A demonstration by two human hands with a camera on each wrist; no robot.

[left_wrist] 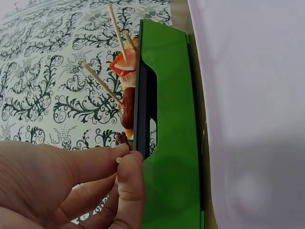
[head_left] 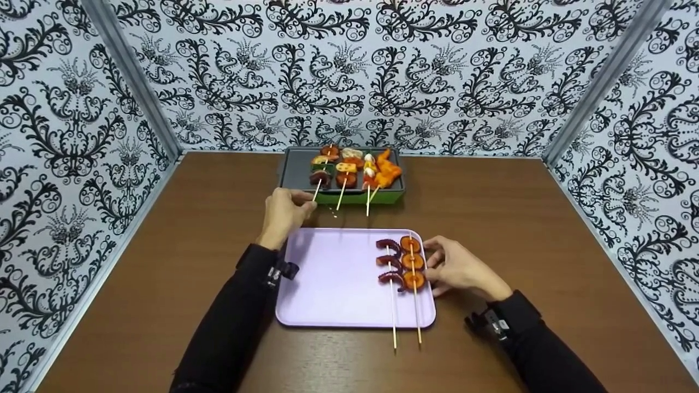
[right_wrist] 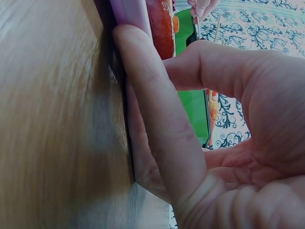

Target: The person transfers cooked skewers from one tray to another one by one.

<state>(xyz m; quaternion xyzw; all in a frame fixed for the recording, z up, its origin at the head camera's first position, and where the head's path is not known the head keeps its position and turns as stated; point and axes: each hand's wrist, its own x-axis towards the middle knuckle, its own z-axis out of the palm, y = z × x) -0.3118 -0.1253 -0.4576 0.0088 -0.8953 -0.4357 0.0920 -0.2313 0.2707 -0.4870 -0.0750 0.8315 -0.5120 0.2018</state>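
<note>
My left hand (head_left: 285, 214) pinches the bare stick end of a mixed skewer (head_left: 322, 168) between thumb and fingertips. Its food pieces lie on the left part of the grill's dark top. In the left wrist view that hand (left_wrist: 102, 179) is close to the green front of the toy grill (left_wrist: 176, 109). At the right rim of a lilac tray (head_left: 338, 278), my right hand (head_left: 458, 267) grips the edge, fingers against its side. Beside it on the tray lie a skewer of orange-brown round slices (head_left: 413, 262) and one of dark red curved tentacle-like pieces (head_left: 389, 262).
Right of the held skewer, the grill (head_left: 295, 169) bears a sausage-and-yellow skewer (head_left: 346, 173), a red-and-white one (head_left: 369, 170) and an orange one (head_left: 387, 169). Their sticks overhang the front edge. Patterned walls (head_left: 349, 71) enclose the brown table (head_left: 207, 229) at the back and sides.
</note>
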